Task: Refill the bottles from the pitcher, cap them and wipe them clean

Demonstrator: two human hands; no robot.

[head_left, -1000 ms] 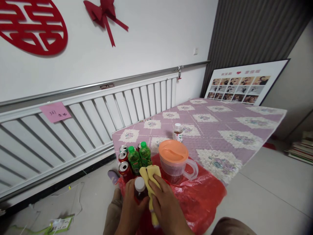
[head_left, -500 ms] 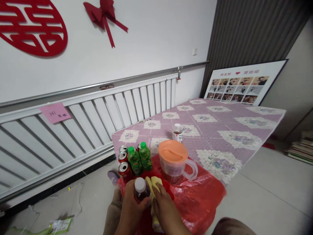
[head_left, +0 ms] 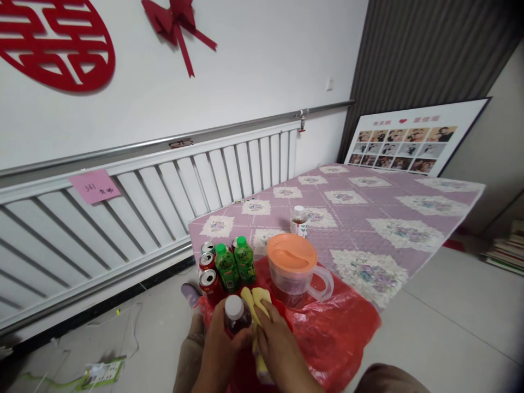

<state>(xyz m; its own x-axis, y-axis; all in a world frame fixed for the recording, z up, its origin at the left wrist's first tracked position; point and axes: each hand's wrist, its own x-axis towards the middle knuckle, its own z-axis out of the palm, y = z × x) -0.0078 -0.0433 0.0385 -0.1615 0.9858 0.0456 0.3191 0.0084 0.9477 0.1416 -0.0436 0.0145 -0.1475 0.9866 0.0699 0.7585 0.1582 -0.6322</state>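
Note:
My left hand [head_left: 221,345] is wrapped round a dark bottle with a white cap [head_left: 234,309], upright near the table's front edge. Just beside it, my right hand [head_left: 277,341] presses a folded yellow cloth [head_left: 259,297] against the bottle's right side. Under both hands lies a red plastic sheet [head_left: 339,338], with part of a red dish-like thing showing by the cloth. Beyond the hands stands a clear plastic jug with an orange lid [head_left: 291,254]. To the left are two green bottles [head_left: 227,267] and several opened drink cans [head_left: 209,281].
A purple flowered cloth covers the table [head_left: 347,218]. A small bottle with a white cap [head_left: 299,221] stands behind the jug. The white radiator [head_left: 184,188] runs along the wall, with a pink note [head_left: 95,186] on it. A photo board [head_left: 413,139] leans at the back right; a power strip [head_left: 102,374] lies on the floor.
The view has shifted slightly. Both hands keep their hold on the bottle and the cloth, with the right fingers a little differently placed on the cloth.

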